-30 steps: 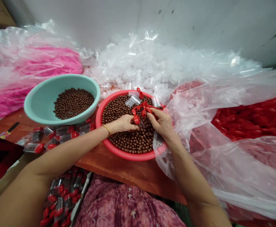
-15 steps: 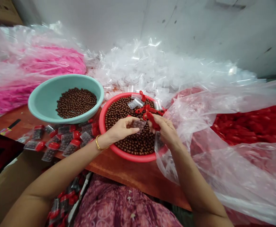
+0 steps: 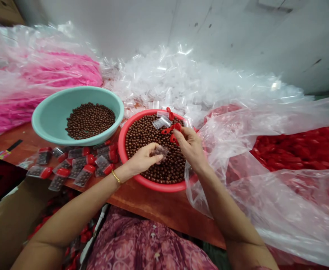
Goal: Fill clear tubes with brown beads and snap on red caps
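Note:
My left hand (image 3: 144, 159) is closed around a small clear plastic container (image 3: 161, 151) with brown balls in it. It hangs over a red basin (image 3: 155, 187) full of shiny brown balls (image 3: 167, 174). My right hand (image 3: 191, 148) is over the basin's right side, thumb and fingers pinched at a red plastic cap (image 3: 176, 126). Another red cap (image 3: 166, 131) lies beside it on the balls, and an empty clear container (image 3: 162, 122) rests just behind. The fingers partly hide the piece at my right hand.
A teal basin (image 3: 47, 120) with brown balls stands left. Filled, red-capped containers (image 3: 84, 175) lie before it. Clear empty containers (image 3: 164, 78) are heaped behind. A plastic bag (image 3: 282, 195) with red caps (image 3: 296, 150) is at right, pink pieces (image 3: 65, 69) at back left.
My right hand has moved up and slightly left, to the loose red caps. The left hand has drawn slightly left and down, still holding the filled container.

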`<state>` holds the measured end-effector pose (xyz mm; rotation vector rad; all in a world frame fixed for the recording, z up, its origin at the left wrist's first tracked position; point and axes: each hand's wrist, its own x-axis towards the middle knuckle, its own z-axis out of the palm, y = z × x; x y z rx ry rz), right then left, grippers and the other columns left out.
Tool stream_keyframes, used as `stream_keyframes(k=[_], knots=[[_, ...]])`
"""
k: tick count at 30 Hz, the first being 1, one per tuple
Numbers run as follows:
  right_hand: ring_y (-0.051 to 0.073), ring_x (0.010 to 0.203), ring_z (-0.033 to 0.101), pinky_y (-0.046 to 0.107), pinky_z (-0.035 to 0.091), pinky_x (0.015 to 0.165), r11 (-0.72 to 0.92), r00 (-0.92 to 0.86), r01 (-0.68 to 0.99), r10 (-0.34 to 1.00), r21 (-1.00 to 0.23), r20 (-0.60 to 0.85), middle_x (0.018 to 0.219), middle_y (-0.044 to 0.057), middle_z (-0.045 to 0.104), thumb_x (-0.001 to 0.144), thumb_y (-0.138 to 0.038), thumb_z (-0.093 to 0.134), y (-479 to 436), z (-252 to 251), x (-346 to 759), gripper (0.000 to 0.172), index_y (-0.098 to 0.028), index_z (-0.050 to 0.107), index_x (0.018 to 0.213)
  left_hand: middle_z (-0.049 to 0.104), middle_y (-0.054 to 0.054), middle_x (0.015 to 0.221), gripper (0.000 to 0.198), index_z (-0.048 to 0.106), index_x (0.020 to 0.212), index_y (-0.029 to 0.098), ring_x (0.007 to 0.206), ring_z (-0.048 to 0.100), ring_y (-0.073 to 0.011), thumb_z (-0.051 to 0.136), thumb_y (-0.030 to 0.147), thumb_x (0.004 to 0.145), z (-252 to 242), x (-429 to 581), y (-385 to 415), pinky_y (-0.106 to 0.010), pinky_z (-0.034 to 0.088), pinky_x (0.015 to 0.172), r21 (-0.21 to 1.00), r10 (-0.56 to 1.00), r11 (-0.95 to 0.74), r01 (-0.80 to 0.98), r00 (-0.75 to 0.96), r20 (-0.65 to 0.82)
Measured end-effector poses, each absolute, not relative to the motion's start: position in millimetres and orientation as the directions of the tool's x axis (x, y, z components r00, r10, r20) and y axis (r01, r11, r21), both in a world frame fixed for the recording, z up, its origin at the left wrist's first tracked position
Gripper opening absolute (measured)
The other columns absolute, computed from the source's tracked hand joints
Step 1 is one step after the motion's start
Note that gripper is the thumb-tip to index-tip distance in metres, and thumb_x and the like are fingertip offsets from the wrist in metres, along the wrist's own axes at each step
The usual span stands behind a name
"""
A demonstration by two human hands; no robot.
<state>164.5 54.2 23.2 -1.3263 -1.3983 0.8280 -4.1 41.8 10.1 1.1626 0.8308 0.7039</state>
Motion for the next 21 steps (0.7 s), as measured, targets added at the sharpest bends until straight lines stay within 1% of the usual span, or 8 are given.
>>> stream_keyframes(k=[2,5,8,11,13,16,19,21], knots=[[0.009,0.058,0.052,0.021,0.043,0.055,0.135,0.118,0.211,0.980,-0.968,0.162,0.066,-0.003,0.058,0.074,-0.047,0.061,51.6,23.9,165.4,0.029,-0.018,0.059,0.078,0.062,-0.001,0.079,0.017,0.053,0.087,0.013,0.063,0.056,-0.0069,0.060,0.022,0.074,11.3,-6.1,42.4,-0.019,0.042,0.059,0.944,0.817,0.324,-0.065,0.522,-0.244],[0.009,0.051,0.055,0.020,0.046,0.048,-0.020,0.138,-0.056,0.990,-0.998,-0.027,0.063,-0.005,0.060,0.062,-0.042,0.074,45.7,24.0,169.0,0.032,-0.019,0.054,0.073,0.064,-0.002,0.079,0.020,0.051,0.089,0.014,0.057,0.057,-0.0062,0.059,0.027,0.075,13.1,-9.1,43.2,-0.018,0.040,0.054,0.911,0.791,0.405,-0.077,0.529,-0.307],[0.012,0.061,0.064,0.023,0.053,0.055,-0.107,0.129,-0.284,0.980,-0.953,-0.148,0.074,-0.004,0.066,0.050,-0.033,0.081,40.2,22.1,169.6,0.040,-0.020,0.050,0.070,0.064,-0.002,0.080,0.024,0.051,0.089,0.014,0.057,0.058,-0.0067,0.061,0.030,0.074,13.9,-10.3,42.7,-0.019,0.042,0.054,0.900,0.762,0.426,-0.088,0.571,-0.305],[0.013,0.066,0.066,0.023,0.054,0.057,-0.125,0.116,-0.393,0.976,-0.911,-0.184,0.076,-0.004,0.068,0.049,-0.033,0.082,35.6,19.0,163.0,0.040,-0.020,0.051,0.070,0.063,-0.001,0.080,0.026,0.052,0.088,0.014,0.060,0.056,-0.0061,0.064,0.031,0.072,13.0,-9.3,40.9,-0.018,0.042,0.056,0.924,0.773,0.370,-0.100,0.585,-0.246],[0.012,0.065,0.065,0.021,0.053,0.055,-0.131,0.107,-0.386,0.977,-0.913,-0.186,0.073,-0.004,0.067,0.050,-0.034,0.082,32.3,17.1,157.1,0.037,-0.020,0.055,0.070,0.060,0.000,0.080,0.026,0.051,0.087,0.014,0.063,0.055,-0.0063,0.065,0.030,0.072,11.7,-8.2,39.5,-0.019,0.043,0.058,0.941,0.791,0.318,-0.113,0.578,-0.198],[0.009,0.061,0.061,0.019,0.052,0.054,-0.133,0.087,-0.300,0.982,-0.945,-0.165,0.069,-0.004,0.066,0.052,-0.035,0.081,26.8,14.8,152.7,0.031,-0.019,0.062,0.070,0.057,0.000,0.082,0.025,0.051,0.087,0.015,0.069,0.054,-0.0076,0.064,0.030,0.073,9.2,-7.0,38.2,-0.021,0.045,0.063,0.959,0.819,0.250,-0.133,0.558,-0.136],[0.009,0.061,0.059,0.020,0.051,0.055,-0.100,0.034,-0.129,0.994,-0.987,-0.105,0.070,-0.003,0.066,0.060,-0.037,0.076,21.9,14.3,157.6,0.026,-0.020,0.066,0.078,0.055,0.000,0.085,0.023,0.052,0.089,0.016,0.076,0.053,-0.0093,0.063,0.029,0.073,7.2,-6.3,37.6,-0.022,0.045,0.068,0.973,0.831,0.184,-0.142,0.551,-0.077],[0.010,0.064,0.060,0.022,0.051,0.059,-0.023,-0.044,0.030,0.999,-0.999,-0.025,0.077,-0.002,0.068,0.067,-0.037,0.071,19.9,15.5,164.7,0.026,-0.021,0.068,0.088,0.054,0.000,0.084,0.020,0.053,0.089,0.015,0.077,0.051,-0.0099,0.060,0.026,0.075,6.4,-6.0,37.2,-0.022,0.044,0.069,0.986,0.831,0.122,-0.117,0.555,-0.037]])
